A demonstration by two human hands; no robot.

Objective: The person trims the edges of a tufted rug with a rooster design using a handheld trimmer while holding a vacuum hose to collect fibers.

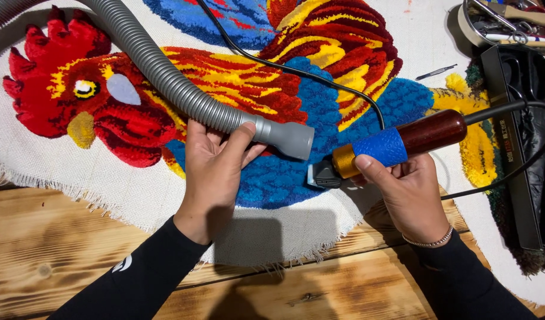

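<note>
My left hand (216, 163) is closed around the grey vacuum hose (165, 77) just behind its nozzle (287, 137), which points right. My right hand (403, 192) grips the blue sleeve of the corded trimmer (391, 148); its long axis runs from far right to near left, with the black cutting head (325, 175) just beside and below the nozzle mouth, over the blue pile of the rooster rug (320, 106). The rug lies on the wooden surface (320, 290). At far right, a round tin (469, 29) holds scissors and small tools.
</note>
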